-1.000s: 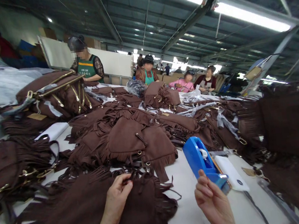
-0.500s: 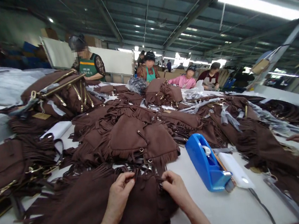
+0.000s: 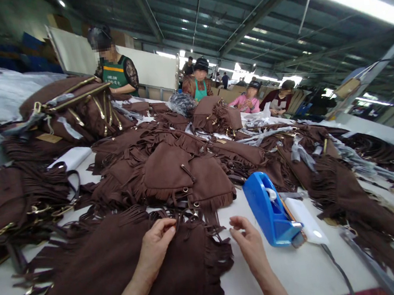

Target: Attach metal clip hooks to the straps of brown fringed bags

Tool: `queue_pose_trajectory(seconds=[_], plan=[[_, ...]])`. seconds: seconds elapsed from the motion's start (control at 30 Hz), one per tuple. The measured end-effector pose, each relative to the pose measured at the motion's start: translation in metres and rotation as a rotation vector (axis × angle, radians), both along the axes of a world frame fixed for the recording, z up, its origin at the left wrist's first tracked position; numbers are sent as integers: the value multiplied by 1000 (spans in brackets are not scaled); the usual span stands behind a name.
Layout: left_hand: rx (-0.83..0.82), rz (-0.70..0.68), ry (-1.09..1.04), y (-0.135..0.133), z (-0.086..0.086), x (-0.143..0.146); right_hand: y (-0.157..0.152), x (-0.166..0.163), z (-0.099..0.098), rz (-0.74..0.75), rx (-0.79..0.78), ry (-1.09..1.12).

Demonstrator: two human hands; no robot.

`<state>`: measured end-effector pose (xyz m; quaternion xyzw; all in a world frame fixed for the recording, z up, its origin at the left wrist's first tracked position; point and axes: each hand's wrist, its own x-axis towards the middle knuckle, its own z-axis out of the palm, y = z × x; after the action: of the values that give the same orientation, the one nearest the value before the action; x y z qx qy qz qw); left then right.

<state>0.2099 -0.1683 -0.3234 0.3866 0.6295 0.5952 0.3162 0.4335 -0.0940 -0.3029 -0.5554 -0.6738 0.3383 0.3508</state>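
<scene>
here, the left hand (image 3: pixel 158 239) pinches a matte, fringed brown bag (image 3: pixel 113 260), the right hand (image 3: pixel 248 240) loosely curled, empty.

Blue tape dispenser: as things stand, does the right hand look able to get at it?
Probably yes: the right hand appears empty, and the blue tape dispenser stands close beside it, with only white tabletop between them.

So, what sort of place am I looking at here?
Most likely a bag factory or workshop: many brown fringed bags are heaped on a white table, people in green aprons are beyond them, and a broad metal roof spans overhead.
</scene>
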Motion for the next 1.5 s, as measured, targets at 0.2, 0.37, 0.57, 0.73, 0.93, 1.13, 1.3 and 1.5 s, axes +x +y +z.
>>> queue_pose_trajectory(seconds=[0.2, 0.37, 0.57, 0.73, 0.93, 1.13, 1.3, 1.5], plan=[[5, -4, 22, -2, 2, 0, -23, -47, 1, 162, 72, -273], [3, 6, 30, -2, 3, 1, -8, -8, -3, -78, 97, -433], [-3, 9, 3, 0, 1, 2, 1, 43, -5, -181, 153, -412], [-5, 1, 7, 0, 2, 1, -24, -12, -9, 127, 272, -362], [-4, 0, 22, -4, 6, 1, -25, -45, -13, 79, 287, -532], [-9, -10, -7, -3, 2, 2, 2, 32, -11, -173, 147, -561], [-15, -21, -14, -1, -4, 1, -20, 37, -7, -86, 109, -399], [-21, -22, 28, -2, -4, 0, -56, -34, -4, 153, 164, -547]])
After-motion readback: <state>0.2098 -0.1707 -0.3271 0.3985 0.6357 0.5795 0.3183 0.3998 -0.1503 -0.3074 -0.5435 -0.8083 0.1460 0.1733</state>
